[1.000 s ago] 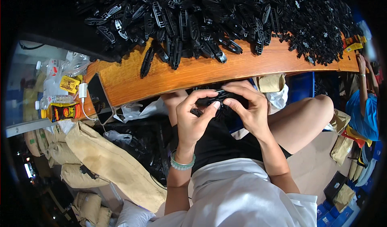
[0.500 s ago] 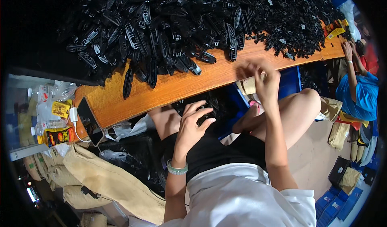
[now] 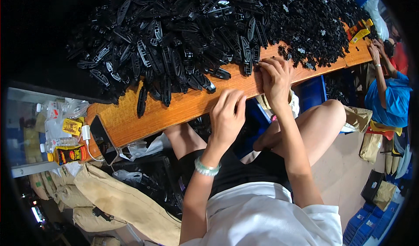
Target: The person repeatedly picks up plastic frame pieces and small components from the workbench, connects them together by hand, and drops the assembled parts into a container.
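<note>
Your left hand (image 3: 228,115) is loosely curled by the worktop (image 3: 185,108)'s near edge, your right hand (image 3: 277,82) farther in, beside the long black parts (image 3: 174,62). Can't tell if either's gripping anything tbh. Those parts are heaped back from that edge, small black pieces (image 3: 314,32) toward the right end.

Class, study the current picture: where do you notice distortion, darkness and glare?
Head view: the front edge of the wooden table bows gently; head view: the picture's corners fall to black; head view: pale glints catch on the black plastic parts; head view: the white shirt looks brightly lit.
</note>
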Action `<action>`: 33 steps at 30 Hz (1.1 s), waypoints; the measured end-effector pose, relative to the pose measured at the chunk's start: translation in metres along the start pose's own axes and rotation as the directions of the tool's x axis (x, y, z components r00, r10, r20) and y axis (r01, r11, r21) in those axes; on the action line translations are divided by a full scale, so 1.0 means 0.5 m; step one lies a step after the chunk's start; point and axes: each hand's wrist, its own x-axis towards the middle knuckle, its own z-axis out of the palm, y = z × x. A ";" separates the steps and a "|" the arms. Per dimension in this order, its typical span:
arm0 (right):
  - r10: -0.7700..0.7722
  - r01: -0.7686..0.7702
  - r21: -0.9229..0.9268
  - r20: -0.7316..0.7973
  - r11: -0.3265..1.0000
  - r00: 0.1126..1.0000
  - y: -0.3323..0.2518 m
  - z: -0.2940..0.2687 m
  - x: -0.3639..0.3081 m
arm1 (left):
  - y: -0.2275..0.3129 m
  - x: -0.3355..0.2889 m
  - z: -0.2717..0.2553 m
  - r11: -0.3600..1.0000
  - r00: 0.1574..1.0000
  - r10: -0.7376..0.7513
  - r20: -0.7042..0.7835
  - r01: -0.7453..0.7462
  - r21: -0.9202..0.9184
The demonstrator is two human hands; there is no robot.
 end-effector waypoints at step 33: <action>0.354 -0.475 0.785 0.346 0.399 0.869 -0.141 -0.116 -0.050 | 0.020 -0.024 -0.060 0.390 0.854 -0.351 0.384 0.506 -0.769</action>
